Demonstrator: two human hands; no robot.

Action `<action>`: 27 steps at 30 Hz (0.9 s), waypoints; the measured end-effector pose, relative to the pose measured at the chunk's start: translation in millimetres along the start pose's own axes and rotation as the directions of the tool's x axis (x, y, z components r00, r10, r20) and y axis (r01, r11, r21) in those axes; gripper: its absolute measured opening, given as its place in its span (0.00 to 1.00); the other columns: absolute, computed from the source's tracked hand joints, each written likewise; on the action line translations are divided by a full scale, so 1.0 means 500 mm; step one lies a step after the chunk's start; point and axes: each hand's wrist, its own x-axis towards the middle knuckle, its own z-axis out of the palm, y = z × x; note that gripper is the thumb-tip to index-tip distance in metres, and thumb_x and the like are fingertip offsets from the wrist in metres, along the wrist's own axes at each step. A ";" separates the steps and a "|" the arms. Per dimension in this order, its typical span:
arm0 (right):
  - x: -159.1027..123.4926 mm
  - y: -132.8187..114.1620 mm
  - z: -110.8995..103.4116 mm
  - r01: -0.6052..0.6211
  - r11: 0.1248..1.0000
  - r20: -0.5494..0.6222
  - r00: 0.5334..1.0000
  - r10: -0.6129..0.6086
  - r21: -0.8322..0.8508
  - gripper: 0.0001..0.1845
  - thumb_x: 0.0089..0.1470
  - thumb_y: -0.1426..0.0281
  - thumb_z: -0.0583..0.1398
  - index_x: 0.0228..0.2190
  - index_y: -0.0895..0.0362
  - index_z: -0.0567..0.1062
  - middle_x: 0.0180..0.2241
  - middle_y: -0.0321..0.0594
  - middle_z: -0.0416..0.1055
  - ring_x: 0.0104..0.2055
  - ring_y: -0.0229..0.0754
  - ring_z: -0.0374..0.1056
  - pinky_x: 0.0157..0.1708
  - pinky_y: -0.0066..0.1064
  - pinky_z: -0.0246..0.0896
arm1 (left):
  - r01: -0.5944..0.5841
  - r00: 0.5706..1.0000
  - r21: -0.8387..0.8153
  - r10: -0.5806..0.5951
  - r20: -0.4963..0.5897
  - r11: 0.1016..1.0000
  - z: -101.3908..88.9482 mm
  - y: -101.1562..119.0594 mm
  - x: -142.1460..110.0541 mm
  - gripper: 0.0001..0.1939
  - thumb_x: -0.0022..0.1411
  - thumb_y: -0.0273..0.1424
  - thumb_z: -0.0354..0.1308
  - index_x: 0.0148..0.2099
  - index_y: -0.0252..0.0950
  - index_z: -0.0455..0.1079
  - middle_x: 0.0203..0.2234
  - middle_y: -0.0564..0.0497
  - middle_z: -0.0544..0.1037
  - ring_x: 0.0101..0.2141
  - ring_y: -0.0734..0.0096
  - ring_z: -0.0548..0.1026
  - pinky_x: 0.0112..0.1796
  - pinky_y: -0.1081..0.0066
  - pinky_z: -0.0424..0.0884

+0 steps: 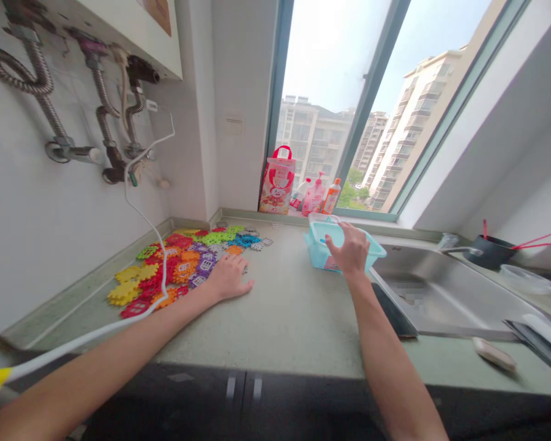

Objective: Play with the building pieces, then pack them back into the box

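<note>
2 bare hands: both reach forward over a pale green countertop (284,318), forearms entering at 7 and 5 o'clock, directions read from the middle of the view.
Left hand (228,275): palm down at 8 o'clock, beside the pile's right edge; thumb sticking out wide, fingers close together and slightly curled. I cannot tell whether they hold anything underneath.
Plastic gear pieces (183,266): a loose, overlapping heap from 8 to 10 o'clock, in red, yellow, orange, purple, blue and lime green, some with square cut-outs.
Right hand (350,248): over the tub at 4 o'clock, thumb spread wide from the fingers; contact with the rim cannot be made out.
Aqua plastic tub (319,260): upright at 4 o'clock, between the cleared stretch of counter and the sink.
White cable (41,360): runs from 10 o'clock down across the gears, then towards 8.
Stainless-steel sink (468,300): at 4 o'clock, right of the tub.
Windowsill: at 12 to 1 o'clock, a red-handled bag (278,187), pink pump bottle (313,199) and orange bottle (332,197).
Window view: apartment blocks (417,116) at 1 to 2 o'clock.
Wall: braided metal hoses (50,116) at 10 o'clock.
</note>
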 end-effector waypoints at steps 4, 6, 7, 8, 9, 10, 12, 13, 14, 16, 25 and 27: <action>-0.040 -0.095 0.012 0.195 0.966 0.019 0.979 -0.201 0.170 0.21 0.66 0.64 0.57 0.58 0.53 0.74 0.64 0.50 0.68 0.65 0.57 0.61 0.63 0.50 0.56 | 0.022 1.000 0.059 -0.021 -0.019 0.998 -0.018 0.010 -0.008 0.22 0.61 0.51 0.63 0.45 0.38 0.75 0.43 0.37 0.79 0.47 0.43 0.73 0.52 0.48 0.64; -0.082 -0.157 0.040 0.250 0.923 0.117 0.949 -0.294 0.292 0.21 0.67 0.65 0.57 0.58 0.51 0.74 0.65 0.49 0.66 0.66 0.55 0.61 0.65 0.48 0.55 | -0.008 1.000 0.080 0.010 -0.023 0.997 -0.022 0.015 -0.006 0.22 0.62 0.50 0.62 0.48 0.39 0.75 0.46 0.36 0.79 0.50 0.42 0.72 0.53 0.47 0.63; -0.104 -0.186 0.058 0.249 0.904 0.164 0.933 -0.320 0.347 0.22 0.66 0.65 0.57 0.60 0.51 0.73 0.66 0.49 0.66 0.66 0.55 0.61 0.65 0.48 0.56 | -0.031 0.999 0.088 0.033 -0.026 0.996 -0.025 0.015 -0.003 0.22 0.63 0.50 0.62 0.49 0.39 0.75 0.48 0.36 0.79 0.51 0.41 0.72 0.54 0.47 0.63; -0.124 -0.214 0.078 0.249 0.884 0.217 0.910 -0.353 0.394 0.24 0.66 0.65 0.58 0.61 0.51 0.72 0.66 0.49 0.65 0.65 0.55 0.62 0.65 0.48 0.56 | -0.054 0.998 0.093 0.057 -0.031 0.994 -0.028 0.012 0.002 0.22 0.64 0.48 0.61 0.51 0.39 0.75 0.50 0.35 0.78 0.53 0.41 0.71 0.56 0.47 0.62; -0.138 -0.237 0.099 0.262 0.860 0.272 0.873 -0.404 0.437 0.26 0.65 0.65 0.59 0.63 0.51 0.71 0.67 0.50 0.64 0.65 0.55 0.62 0.65 0.48 0.56 | -0.074 0.997 0.093 0.077 -0.032 0.993 -0.031 0.005 0.009 0.21 0.66 0.47 0.59 0.52 0.38 0.75 0.51 0.35 0.78 0.53 0.41 0.71 0.56 0.47 0.62; -0.147 -0.256 0.121 0.265 0.844 0.310 0.845 -0.436 0.467 0.28 0.64 0.64 0.61 0.64 0.51 0.70 0.68 0.50 0.62 0.66 0.55 0.61 0.65 0.48 0.55 | -0.080 0.996 0.091 0.083 -0.030 0.993 -0.035 -0.006 0.020 0.19 0.68 0.45 0.57 0.52 0.38 0.75 0.52 0.36 0.78 0.54 0.42 0.71 0.56 0.47 0.62; -0.146 -0.282 0.165 0.229 0.848 0.371 0.823 -0.431 0.478 0.30 0.64 0.63 0.62 0.65 0.52 0.68 0.68 0.50 0.62 0.66 0.56 0.61 0.65 0.47 0.54 | -0.043 0.999 0.090 0.044 -0.013 0.995 -0.044 -0.043 0.052 0.17 0.70 0.39 0.53 0.53 0.37 0.76 0.51 0.37 0.79 0.54 0.44 0.72 0.56 0.49 0.64; -0.137 -0.291 0.186 0.200 0.861 0.396 0.824 -0.406 0.467 0.31 0.64 0.62 0.62 0.65 0.53 0.68 0.68 0.51 0.64 0.66 0.56 0.61 0.65 0.47 0.54 | -0.003 1.000 0.092 0.002 0.011 0.996 -0.048 -0.067 0.074 0.17 0.70 0.37 0.52 0.53 0.37 0.76 0.51 0.37 0.79 0.54 0.46 0.73 0.55 0.51 0.65; -0.125 -0.299 0.207 0.169 0.879 0.420 0.827 -0.373 0.447 0.31 0.64 0.60 0.62 0.65 0.53 0.67 0.67 0.51 0.65 0.66 0.56 0.62 0.64 0.47 0.55 | 0.038 0.998 0.099 -0.042 0.043 0.994 -0.051 -0.094 0.098 0.18 0.70 0.34 0.51 0.55 0.37 0.77 0.51 0.38 0.80 0.54 0.47 0.73 0.56 0.52 0.65; -0.097 -0.314 0.250 0.117 0.911 0.477 0.822 -0.312 0.395 0.32 0.65 0.55 0.61 0.66 0.53 0.67 0.63 0.52 0.70 0.63 0.56 0.65 0.62 0.46 0.55 | 0.081 0.983 0.096 -0.095 0.158 0.992 -0.053 -0.149 0.151 0.22 0.66 0.30 0.52 0.58 0.38 0.77 0.55 0.41 0.80 0.57 0.50 0.73 0.57 0.55 0.66; -0.041 -0.360 0.375 0.115 0.953 0.607 0.748 -0.269 0.281 0.25 0.66 0.46 0.58 0.53 0.48 0.80 0.51 0.48 0.80 0.58 0.55 0.68 0.61 0.49 0.53 | -0.002 0.915 0.086 -0.033 0.402 0.996 -0.003 -0.253 0.281 0.20 0.55 0.36 0.62 0.50 0.51 0.83 0.47 0.47 0.86 0.53 0.49 0.77 0.58 0.55 0.64; -0.044 -0.354 0.375 0.119 0.950 0.598 0.753 -0.276 0.288 0.22 0.66 0.50 0.59 0.52 0.49 0.80 0.51 0.47 0.80 0.60 0.55 0.66 0.63 0.49 0.51 | -0.024 0.902 0.090 -0.017 0.431 0.996 0.004 -0.246 0.287 0.18 0.57 0.38 0.62 0.50 0.51 0.83 0.47 0.46 0.85 0.54 0.48 0.76 0.59 0.54 0.62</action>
